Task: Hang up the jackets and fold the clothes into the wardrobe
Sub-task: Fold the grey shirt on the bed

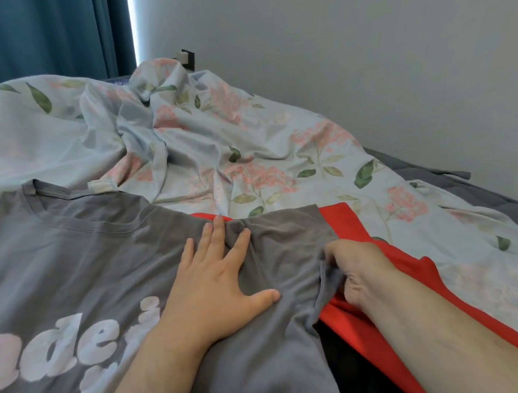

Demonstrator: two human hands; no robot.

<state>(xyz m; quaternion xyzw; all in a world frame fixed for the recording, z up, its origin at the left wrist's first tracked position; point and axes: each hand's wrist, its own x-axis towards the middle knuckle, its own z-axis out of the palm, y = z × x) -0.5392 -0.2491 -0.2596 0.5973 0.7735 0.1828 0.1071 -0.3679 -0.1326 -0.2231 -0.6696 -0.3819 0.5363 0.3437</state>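
Observation:
A grey T-shirt [78, 259] with pale puffy lettering lies spread face up on the bed, its neckline toward the far left. My left hand [214, 278] presses flat on the shirt near its right shoulder, fingers straight and spread. My right hand [358, 269] pinches the hem of the shirt's right sleeve, fingers curled round the fabric. A red garment [341, 220] lies under the sleeve and runs toward the lower right.
A rumpled floral duvet [246, 141] covers the bed beyond the shirt. A grey wall [363, 46] runs along the bed's right side. Teal curtains [43, 33] hang at the back left. A dark gap [354, 369] shows beside the red garment at the bottom.

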